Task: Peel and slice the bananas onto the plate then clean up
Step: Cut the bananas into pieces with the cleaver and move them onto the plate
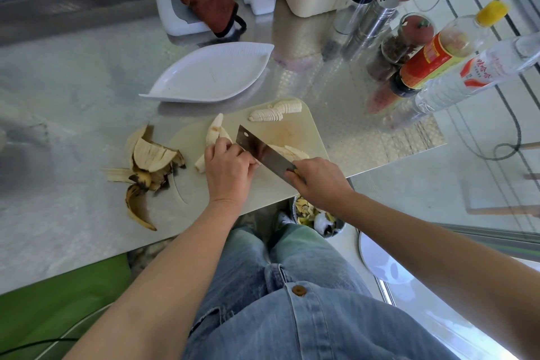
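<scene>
On the left of the shiny steel worktop [73, 114] lies a heap of brown-spotted yellow banana peels [149, 164], just beside the pale beige plastic cutting board [295, 131]. Behind the board sits the white leaf-shaped plate [210, 73], with no fruit on it. On the board's left part lie peeled, cream-coloured bananas [214, 131]. The left hand [226, 171] rests on them, its fingers [233, 152] curled down over the fruit and pinning it against the board. Just right of those fingers stands the broad steel cleaver [260, 150], its blade slanting across the board, edge down at the fruit. Another peeled banana piece [295, 152] lies behind the blade. Near the board's far edge rests a row of cut banana slices [276, 111], still lined up. The right hand [318, 181] grips the cleaver's handle, fingers [295, 177] wrapped tightly round it. Farther right stand spice jars and bottles [432, 58].
</scene>
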The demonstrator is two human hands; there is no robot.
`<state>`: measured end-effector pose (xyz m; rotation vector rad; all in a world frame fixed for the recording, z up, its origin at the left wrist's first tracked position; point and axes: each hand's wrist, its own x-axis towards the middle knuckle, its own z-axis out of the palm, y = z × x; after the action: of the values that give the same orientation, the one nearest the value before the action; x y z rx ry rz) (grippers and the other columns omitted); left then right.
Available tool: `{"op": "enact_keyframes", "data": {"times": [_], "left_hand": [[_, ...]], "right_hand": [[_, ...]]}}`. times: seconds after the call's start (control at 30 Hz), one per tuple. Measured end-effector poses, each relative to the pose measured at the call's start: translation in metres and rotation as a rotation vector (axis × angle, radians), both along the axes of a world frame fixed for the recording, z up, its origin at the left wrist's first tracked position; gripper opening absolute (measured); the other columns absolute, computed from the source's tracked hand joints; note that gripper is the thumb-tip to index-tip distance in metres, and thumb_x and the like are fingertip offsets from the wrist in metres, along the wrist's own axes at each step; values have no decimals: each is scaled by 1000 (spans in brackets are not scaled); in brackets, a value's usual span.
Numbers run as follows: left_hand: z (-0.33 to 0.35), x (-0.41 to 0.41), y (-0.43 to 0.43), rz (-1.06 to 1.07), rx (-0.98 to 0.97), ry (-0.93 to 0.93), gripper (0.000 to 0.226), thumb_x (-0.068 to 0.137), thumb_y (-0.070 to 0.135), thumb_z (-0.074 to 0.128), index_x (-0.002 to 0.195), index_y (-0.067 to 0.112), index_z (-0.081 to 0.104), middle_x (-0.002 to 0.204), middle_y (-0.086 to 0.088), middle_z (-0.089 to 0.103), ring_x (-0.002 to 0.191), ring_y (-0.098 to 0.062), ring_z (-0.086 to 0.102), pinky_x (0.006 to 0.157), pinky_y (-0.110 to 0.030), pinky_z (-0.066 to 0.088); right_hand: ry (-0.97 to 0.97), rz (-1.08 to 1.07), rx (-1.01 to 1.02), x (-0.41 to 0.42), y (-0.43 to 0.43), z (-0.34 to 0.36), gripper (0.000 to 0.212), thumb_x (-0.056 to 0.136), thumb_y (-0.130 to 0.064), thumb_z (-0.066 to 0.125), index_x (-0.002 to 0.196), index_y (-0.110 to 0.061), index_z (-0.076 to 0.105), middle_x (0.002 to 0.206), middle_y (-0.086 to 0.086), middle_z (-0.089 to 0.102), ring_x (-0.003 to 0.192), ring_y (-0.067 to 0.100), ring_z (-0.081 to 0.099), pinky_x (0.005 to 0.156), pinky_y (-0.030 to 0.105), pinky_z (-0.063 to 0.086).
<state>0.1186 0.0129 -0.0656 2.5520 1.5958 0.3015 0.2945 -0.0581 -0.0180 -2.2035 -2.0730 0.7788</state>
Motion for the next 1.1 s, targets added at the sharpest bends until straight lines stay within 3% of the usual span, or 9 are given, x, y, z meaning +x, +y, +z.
{"op": "enact_keyframes", "data": {"times": [0.4,0.63,0.9,1.1], "left_hand": [[1,1,0,-5,-6,17,12,71,30,82,70,22,73,72,4,65,86,-24,48,76,-35,27],[1,1,2,2,-12,-14,11,70,34,82,70,25,75,72,5,67,85,-24,48,77,-35,29],[1,1,2,2,-8,-5,12,69,32,83,68,24,74,71,5,66,85,-25,48,76,-34,27],[2,2,2,-4,-6,-2,12,69,30,83,68,22,74,70,5,66,84,-24,48,76,-33,26]], "right_hand": [[-5,2,-43,-3,-1,-4,29,98,-35,42,80,-17,55,70,1,49,64,22,46,58,28,32],[22,-15,10,1,1,2,33,97,-34,46,70,-15,43,64,1,45,60,23,42,56,29,28],[5,16,11,2,3,-1,32,97,-34,45,80,-11,58,66,1,48,61,23,47,56,29,32],[4,29,-7,2,4,-4,32,97,-34,44,80,-11,57,67,1,50,63,24,50,56,29,34]]}}
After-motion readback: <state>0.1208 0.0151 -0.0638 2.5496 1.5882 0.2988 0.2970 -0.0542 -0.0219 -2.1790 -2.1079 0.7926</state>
